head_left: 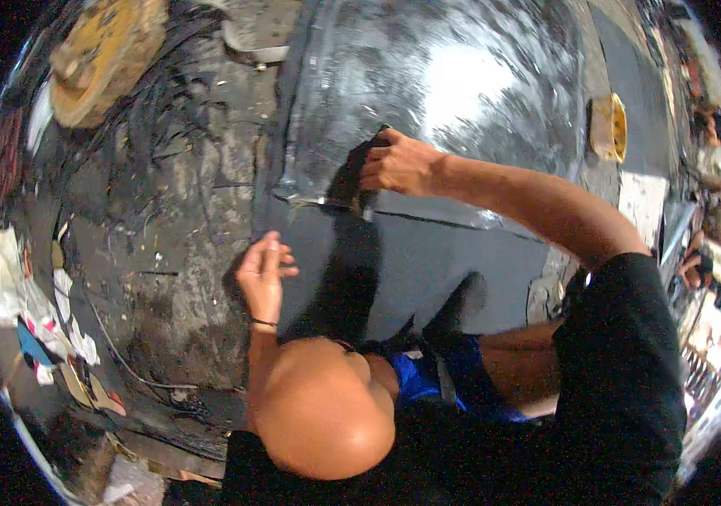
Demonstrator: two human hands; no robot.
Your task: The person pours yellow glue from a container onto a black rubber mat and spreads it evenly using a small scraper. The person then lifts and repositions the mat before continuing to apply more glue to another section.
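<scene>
A wet-looking, glossy black sheet [335, 76] lies flat in front of me, bright with reflected light. My right hand [404, 164] is closed at its near edge, around something small and dark that the fingers mostly hide. A short brownish bit shows just below those fingers. Under the glossy sheet and toward me spreads a matte dark grey sheet [428, 253]. My left hand [265, 271] hovers by that sheet's left side, holding nothing, its fingers loosely bent and apart. My bent knee [326, 413] is close below the left hand.
Dark strips and scraps litter the stained floor [183, 295] to the left. A worn yellow object [112, 59] stands far left, near a curved pale strip [255, 52]. On the right sits a small yellow container [608, 128]. Other people [718, 126] appear at the far right rim.
</scene>
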